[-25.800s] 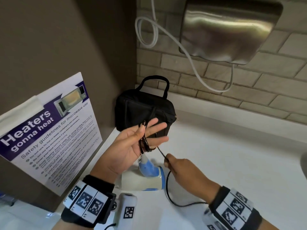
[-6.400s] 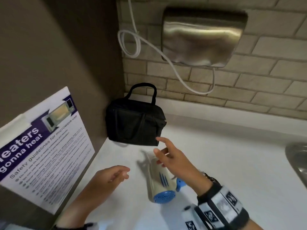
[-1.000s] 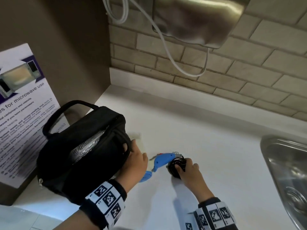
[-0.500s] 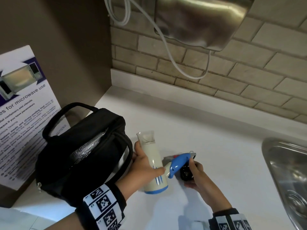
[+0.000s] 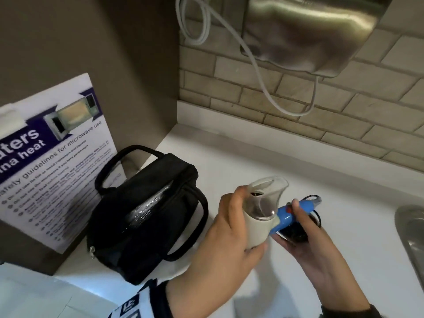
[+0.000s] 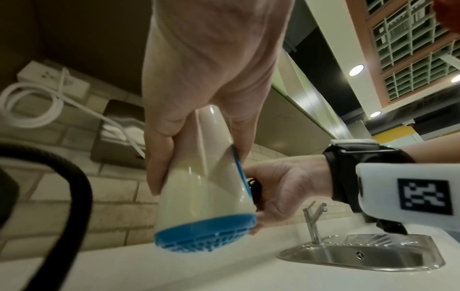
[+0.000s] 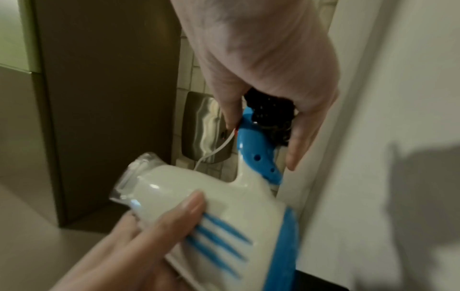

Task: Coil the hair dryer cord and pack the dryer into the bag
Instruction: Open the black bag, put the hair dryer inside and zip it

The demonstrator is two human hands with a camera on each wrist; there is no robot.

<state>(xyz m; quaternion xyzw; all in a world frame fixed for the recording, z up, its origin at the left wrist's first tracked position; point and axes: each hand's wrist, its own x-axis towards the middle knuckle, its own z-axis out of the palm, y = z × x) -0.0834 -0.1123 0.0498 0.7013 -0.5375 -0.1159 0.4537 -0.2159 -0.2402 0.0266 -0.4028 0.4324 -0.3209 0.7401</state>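
Note:
A small cream hair dryer with a clear nozzle and blue handle is lifted above the white counter. My left hand grips its barrel, nozzle pointing up. My right hand holds the handle together with the coiled black cord. The black bag stands unzipped to the left, its silver lining showing.
A microwave safety poster leans on the brown wall behind the bag. A steel wall dispenser with a white cable hangs above the brick backsplash. A steel sink with a tap lies at the right.
Both hands have raised the dryer off the counter and tipped its nozzle upward. The right hand carries the coiled cord up with the handle. The bag has stayed put.

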